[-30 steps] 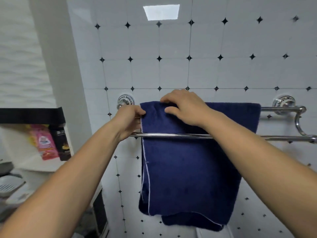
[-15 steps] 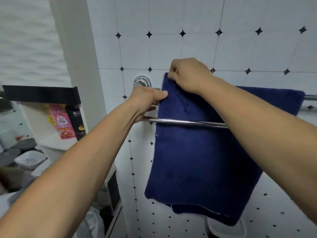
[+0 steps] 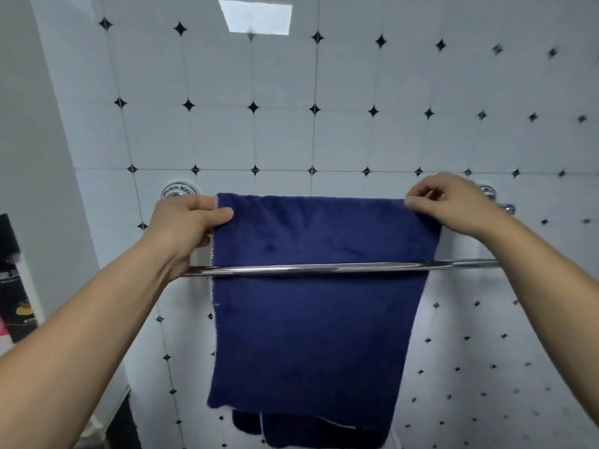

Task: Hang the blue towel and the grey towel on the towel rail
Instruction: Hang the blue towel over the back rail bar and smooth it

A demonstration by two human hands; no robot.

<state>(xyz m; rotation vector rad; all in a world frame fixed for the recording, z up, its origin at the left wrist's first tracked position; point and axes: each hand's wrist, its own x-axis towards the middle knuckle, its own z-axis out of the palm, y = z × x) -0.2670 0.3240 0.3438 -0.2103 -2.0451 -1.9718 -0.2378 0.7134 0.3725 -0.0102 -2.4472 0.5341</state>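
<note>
The blue towel [image 3: 311, 325] hangs folded over the back bar of the chrome towel rail [image 3: 324, 268], spread flat, and drops behind the front bar. My left hand [image 3: 188, 222] pinches the towel's top left corner, thumb on the cloth. My right hand [image 3: 450, 202] pinches its top right corner, close to the right wall mount [image 3: 486, 191]. No grey towel is in view.
White wall tiles with small black diamonds [image 3: 314, 108] lie behind the rail. The left chrome wall mount [image 3: 177, 191] sits just above my left hand. A white pillar [image 3: 48, 189] stands at the left, with dark and pink packets [image 3: 13, 306] at the left edge.
My right hand has slid from the towel's top left corner along the top edge to its right corner. The left hand stays at the left corner. The view has tilted up and right.
</note>
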